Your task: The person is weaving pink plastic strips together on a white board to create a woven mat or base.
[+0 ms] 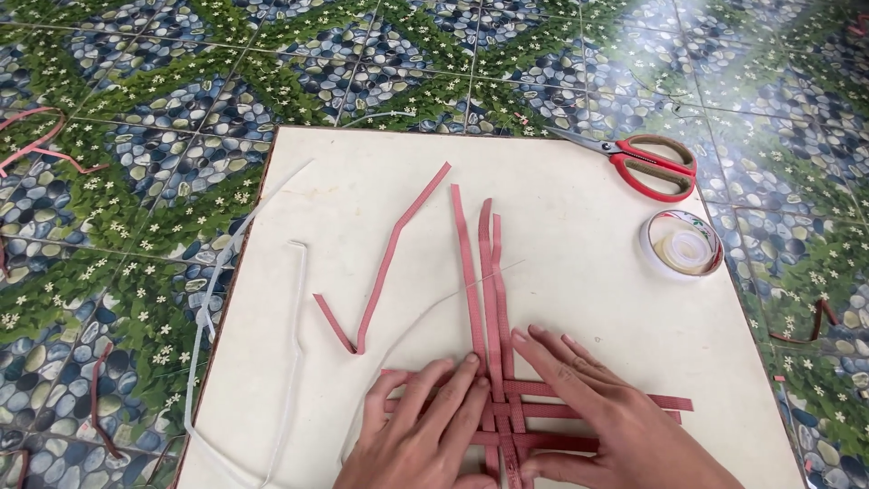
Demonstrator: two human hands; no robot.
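Both my hands press flat on a weave of red-pink strips (543, 398) at the near edge of a white board (579, 272). My left hand (425, 426) covers the weave's left side, fingers spread and pointing away from me. My right hand (602, 417) lies on the right side, its fingertips touching the upright strips (484, 272) that run away from the weave. Horizontal strips stick out to the right of my right hand. Neither hand grips anything.
A bent loose red strip (385, 263) lies left of the weave. White strips (294, 362) trail over the board's left edge. Red-handled scissors (647, 163) and a roll of clear tape (681, 244) sit at the board's far right. Strip scraps lie on the patterned tile floor (136, 181).
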